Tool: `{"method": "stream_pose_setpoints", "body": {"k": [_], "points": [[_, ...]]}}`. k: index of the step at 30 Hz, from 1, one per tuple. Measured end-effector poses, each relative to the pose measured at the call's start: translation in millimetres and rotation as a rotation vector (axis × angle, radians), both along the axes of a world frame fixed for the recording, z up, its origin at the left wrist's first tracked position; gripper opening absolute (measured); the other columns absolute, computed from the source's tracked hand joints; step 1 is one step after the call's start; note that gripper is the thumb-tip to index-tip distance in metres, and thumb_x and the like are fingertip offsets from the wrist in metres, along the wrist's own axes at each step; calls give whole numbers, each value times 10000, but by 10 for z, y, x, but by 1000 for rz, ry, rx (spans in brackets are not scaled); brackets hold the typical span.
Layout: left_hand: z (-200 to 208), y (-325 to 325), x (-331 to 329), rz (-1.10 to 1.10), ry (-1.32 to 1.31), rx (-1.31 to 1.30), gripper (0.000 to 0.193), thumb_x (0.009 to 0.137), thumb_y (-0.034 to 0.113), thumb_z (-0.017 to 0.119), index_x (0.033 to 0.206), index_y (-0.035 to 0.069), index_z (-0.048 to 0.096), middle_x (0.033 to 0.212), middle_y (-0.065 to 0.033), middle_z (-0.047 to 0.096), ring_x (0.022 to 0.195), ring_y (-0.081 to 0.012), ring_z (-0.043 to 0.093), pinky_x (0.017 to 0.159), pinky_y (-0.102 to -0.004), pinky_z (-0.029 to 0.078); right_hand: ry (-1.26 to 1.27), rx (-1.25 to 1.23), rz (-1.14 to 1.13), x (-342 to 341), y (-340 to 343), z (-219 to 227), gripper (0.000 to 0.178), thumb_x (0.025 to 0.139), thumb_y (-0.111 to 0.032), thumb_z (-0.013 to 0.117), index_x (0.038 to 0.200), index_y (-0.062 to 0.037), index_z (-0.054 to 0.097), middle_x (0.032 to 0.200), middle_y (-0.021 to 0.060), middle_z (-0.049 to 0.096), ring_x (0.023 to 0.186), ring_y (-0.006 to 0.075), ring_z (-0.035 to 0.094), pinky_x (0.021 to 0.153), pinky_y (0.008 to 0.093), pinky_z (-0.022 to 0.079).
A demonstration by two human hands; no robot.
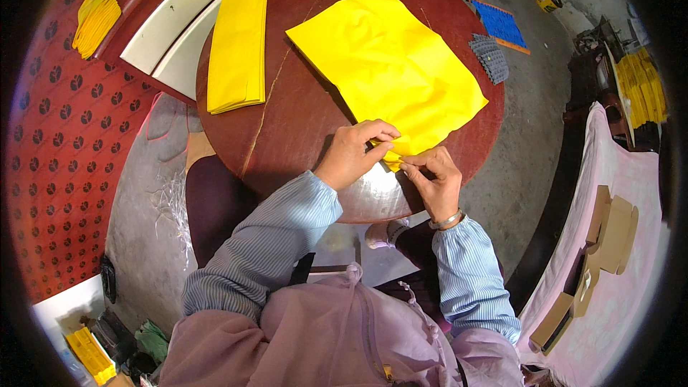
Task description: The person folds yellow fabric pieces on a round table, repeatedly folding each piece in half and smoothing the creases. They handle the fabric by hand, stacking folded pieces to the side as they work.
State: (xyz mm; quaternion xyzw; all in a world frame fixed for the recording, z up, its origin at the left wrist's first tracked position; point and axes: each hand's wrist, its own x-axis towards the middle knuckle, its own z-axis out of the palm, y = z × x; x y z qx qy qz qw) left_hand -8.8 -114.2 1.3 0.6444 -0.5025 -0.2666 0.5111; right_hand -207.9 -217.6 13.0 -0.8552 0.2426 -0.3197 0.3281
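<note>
pinching the near corner of a large yellow sheet (pixel 390 64), we have both hands on the round dark-red table (pixel 301 122). our left hand (pixel 351 154) is curled, thumb and fingers closed on the sheet's folded corner; our right hand (pixel 436 179) is closed too, fingertips nipping the same corner just beside the left — the two nearly touch. the sheet lies spread and creased across the far right of the tabletop. a neat stack of folded yellow sheets (pixel 238 46) sits well apart on the table's left side. at the far right edge lie a grey ridged pad (pixel 489 57) and a blue ridged pad (pixel 499 25). flat brown cardboard pieces (pixel 609 233) rest on a pink cloth (pixel 623 172) to our right.
</note>
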Motion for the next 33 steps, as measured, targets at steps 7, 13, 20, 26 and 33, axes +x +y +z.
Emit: {"method": "stream_pose_setpoints", "body": {"k": [7, 13, 20, 26, 33], "points": [[-23, 23, 101, -95, -49, -10, 247, 955, 24, 742, 1201, 41, 751, 1188, -126, 794, 1089, -262, 790, 935, -344, 633, 4, 307, -100, -23, 30, -138, 175, 822, -26, 918, 952, -15, 801, 864, 50, 689, 755, 133, 634, 684, 283, 519], [-8, 30, -6, -41, -39, -16, 251, 925, 12, 763, 1175, 32, 752, 1168, -135, 794, 1060, -254, 795, 916, -338, 630, 15, 239, -118, -2, 62, -76, 180, 819, -32, 918, 938, -27, 784, 861, 55, 677, 755, 150, 638, 692, 290, 526], [-3, -18, -2, 3, -15, 29, 218, 950, 36, 751, 1168, 36, 757, 1167, -118, 799, 1023, -255, 798, 854, -323, 628, 40, -164, 38, 2, 2, 55, 178, 814, -37, 896, 972, -56, 816, 888, 80, 706, 813, 267, 660, 744, 344, 536], [1, 3, 45, -45, 3, 31, 208, 998, 49, 713, 1201, 48, 755, 1182, -107, 799, 1067, -257, 788, 881, -328, 631, 44, 180, -38, -34, 22, -48, 178, 831, -42, 904, 987, -29, 818, 905, 68, 722, 805, 194, 657, 737, 325, 536], [-6, 23, 110, -109, -26, 29, 241, 1000, 34, 700, 1236, 56, 744, 1225, -112, 785, 1117, -262, 777, 943, -350, 630, 35, 441, -102, -41, 31, -122, 165, 867, -28, 907, 976, 6, 788, 947, 22, 694, 822, 101, 635, 767, 253, 530]]}}
